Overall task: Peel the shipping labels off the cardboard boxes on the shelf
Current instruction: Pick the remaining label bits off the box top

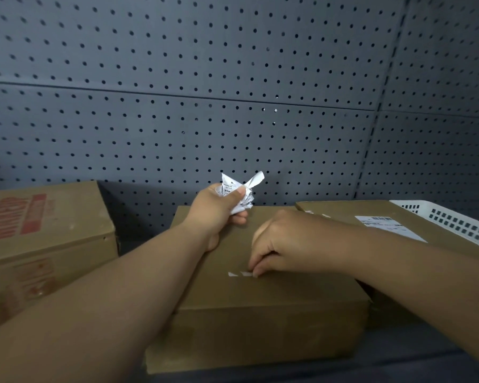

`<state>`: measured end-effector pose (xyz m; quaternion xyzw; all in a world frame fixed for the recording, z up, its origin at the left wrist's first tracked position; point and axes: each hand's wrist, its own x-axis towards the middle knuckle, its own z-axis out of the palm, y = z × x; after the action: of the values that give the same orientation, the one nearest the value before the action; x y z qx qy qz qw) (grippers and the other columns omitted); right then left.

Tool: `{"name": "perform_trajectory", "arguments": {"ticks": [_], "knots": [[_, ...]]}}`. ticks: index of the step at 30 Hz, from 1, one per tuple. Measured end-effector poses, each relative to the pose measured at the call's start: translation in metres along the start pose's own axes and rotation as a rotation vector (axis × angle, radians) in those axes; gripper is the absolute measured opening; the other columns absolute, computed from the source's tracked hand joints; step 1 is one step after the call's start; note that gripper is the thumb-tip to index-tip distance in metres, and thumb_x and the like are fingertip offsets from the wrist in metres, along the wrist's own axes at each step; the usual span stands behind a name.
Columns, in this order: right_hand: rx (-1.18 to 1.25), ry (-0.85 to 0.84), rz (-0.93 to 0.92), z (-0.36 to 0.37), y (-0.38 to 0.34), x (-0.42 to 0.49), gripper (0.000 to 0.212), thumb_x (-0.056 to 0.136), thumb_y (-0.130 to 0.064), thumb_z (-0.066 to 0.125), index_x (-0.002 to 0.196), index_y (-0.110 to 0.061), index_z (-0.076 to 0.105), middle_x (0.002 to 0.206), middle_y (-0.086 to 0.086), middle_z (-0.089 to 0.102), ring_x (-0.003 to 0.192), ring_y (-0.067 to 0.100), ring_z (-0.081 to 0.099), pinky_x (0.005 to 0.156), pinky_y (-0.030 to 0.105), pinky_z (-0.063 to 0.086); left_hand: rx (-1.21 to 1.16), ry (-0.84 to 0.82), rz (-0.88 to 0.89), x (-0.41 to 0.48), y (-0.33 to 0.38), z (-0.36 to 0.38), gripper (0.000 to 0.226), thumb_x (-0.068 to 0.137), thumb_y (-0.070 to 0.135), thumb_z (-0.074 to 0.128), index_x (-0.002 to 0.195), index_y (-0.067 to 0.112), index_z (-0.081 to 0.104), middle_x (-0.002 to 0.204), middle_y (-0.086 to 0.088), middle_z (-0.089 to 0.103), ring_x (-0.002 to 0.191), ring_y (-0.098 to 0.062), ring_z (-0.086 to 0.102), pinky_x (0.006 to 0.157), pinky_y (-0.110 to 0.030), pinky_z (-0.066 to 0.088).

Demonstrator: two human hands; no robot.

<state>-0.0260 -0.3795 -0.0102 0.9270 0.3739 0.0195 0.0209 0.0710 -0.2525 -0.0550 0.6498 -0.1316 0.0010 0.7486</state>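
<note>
Labels: 3 items in view. One crumpled label (239, 193), a white wad with black print showing and a twisted tail sticking up. Two small label scraps (237, 274), thin white slivers in a row, stuck on the top of the middle box (260, 313). One intact label (390, 227), a flat white rectangle with a barcode at its far edge, on the top of the right box (340, 211). Hands: 2. Left hand (219, 212) is raised above the far edge of the middle box, fingers and thumb clenched round the wad. Right hand (284, 241) is down on the middle box top, fingers curled, thumb and fingertips pinching at the right end of the scraps. Boxes: 3, all plain brown cardboard. Left box (39, 230) carries red print on top and front, text blurred, stands apart from the middle one with a gap between. Right box sits behind and to the right of the middle box, partly hidden by the right forearm. One white slotted plastic basket (454, 219) lies on the right box's far right side. All on a dark shelf (412, 355), dark grey pegboard (177, 106) behind.
</note>
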Motion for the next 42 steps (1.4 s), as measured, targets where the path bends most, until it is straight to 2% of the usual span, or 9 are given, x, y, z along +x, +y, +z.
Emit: {"name": "perform_trajectory", "arguments": {"ticks": [7,11,15,20,25,30,34,38,42], "knots": [[-0.111,-0.022,0.016,0.001,-0.008,-0.002,0.024,0.095,-0.028,0.052,0.105,-0.018,0.071,0.104,-0.004,0.069,0.098,0.012,0.059,0.087,0.031,0.043,0.019,-0.003,0.004,-0.001,-0.001,-0.001,0.012,0.094,0.021,0.058,0.089,0.009,0.058,0.065,-0.003,0.062,0.048,-0.01,0.056,0.053,-0.02,0.052],[-0.112,-0.008,0.035,0.005,-0.009,-0.003,0.026,0.096,-0.029,0.049,0.108,-0.02,0.07,0.108,-0.005,0.067,0.1,0.01,0.056,0.085,0.025,0.041,0.023,-0.005,0.006,-0.002,-0.001,0.0,0.012,0.095,0.02,0.058,0.09,0.009,0.057,0.068,-0.005,0.062,0.049,-0.011,0.056,0.052,-0.019,0.052],[-0.073,0.035,0.056,0.008,-0.007,0.0,0.023,0.094,-0.028,0.054,0.102,-0.018,0.072,0.101,-0.002,0.068,0.096,0.013,0.057,0.081,0.026,0.04,0.031,0.007,0.006,-0.002,-0.001,0.001,0.011,0.095,0.02,0.058,0.087,0.011,0.057,0.067,-0.004,0.062,0.051,-0.011,0.056,0.054,-0.02,0.053],[-0.032,-0.064,0.04,-0.004,-0.003,0.001,0.02,0.09,-0.03,0.059,0.102,-0.022,0.073,0.1,-0.011,0.069,0.094,0.003,0.058,0.079,0.015,0.036,0.023,0.0,0.015,0.0,-0.002,0.0,0.011,0.095,0.018,0.058,0.089,0.009,0.058,0.069,-0.003,0.062,0.048,-0.008,0.056,0.053,-0.021,0.052],[-0.065,0.002,-0.012,0.001,-0.004,0.002,0.023,0.093,-0.03,0.054,0.106,-0.023,0.072,0.105,-0.009,0.069,0.098,0.005,0.055,0.066,0.007,0.026,0.015,0.001,0.01,0.002,-0.004,0.0,0.014,0.095,0.018,0.058,0.098,0.004,0.059,0.075,-0.006,0.063,0.052,-0.011,0.056,0.053,-0.021,0.052],[-0.072,0.042,-0.023,0.005,-0.003,0.001,0.024,0.094,-0.031,0.052,0.105,-0.022,0.071,0.103,-0.007,0.068,0.097,0.007,0.054,0.07,0.012,0.024,0.022,0.025,-0.001,0.002,-0.003,0.001,0.016,0.095,0.018,0.058,0.101,0.003,0.058,0.073,-0.005,0.062,0.05,-0.009,0.057,0.052,-0.02,0.052],[-0.037,0.011,-0.033,0.003,0.002,0.001,0.023,0.092,-0.032,0.056,0.105,-0.022,0.072,0.104,-0.007,0.068,0.098,0.005,0.054,0.066,0.008,0.025,0.014,0.032,0.002,0.002,-0.002,0.001,0.012,0.095,0.018,0.058,0.096,0.006,0.057,0.07,-0.003,0.061,0.048,-0.008,0.057,0.052,-0.02,0.052],[-0.06,0.058,-0.054,0.008,0.0,0.001,0.023,0.093,-0.03,0.056,0.103,-0.019,0.073,0.1,-0.002,0.069,0.094,0.012,0.058,0.074,0.017,0.031,0.014,0.034,0.001,0.002,-0.003,0.001,0.011,0.095,0.018,0.058,0.091,0.008,0.057,0.069,-0.004,0.061,0.049,-0.009,0.056,0.051,-0.02,0.052],[-0.101,0.103,-0.059,0.013,-0.003,-0.003,0.027,0.09,-0.03,0.052,0.093,-0.017,0.075,0.088,0.0,0.071,0.084,0.018,0.063,0.07,0.026,0.043,0.036,0.043,-0.004,0.003,-0.003,0.001,0.012,0.095,0.019,0.058,0.091,0.008,0.057,0.07,-0.004,0.062,0.048,-0.009,0.057,0.052,-0.02,0.052]]}}
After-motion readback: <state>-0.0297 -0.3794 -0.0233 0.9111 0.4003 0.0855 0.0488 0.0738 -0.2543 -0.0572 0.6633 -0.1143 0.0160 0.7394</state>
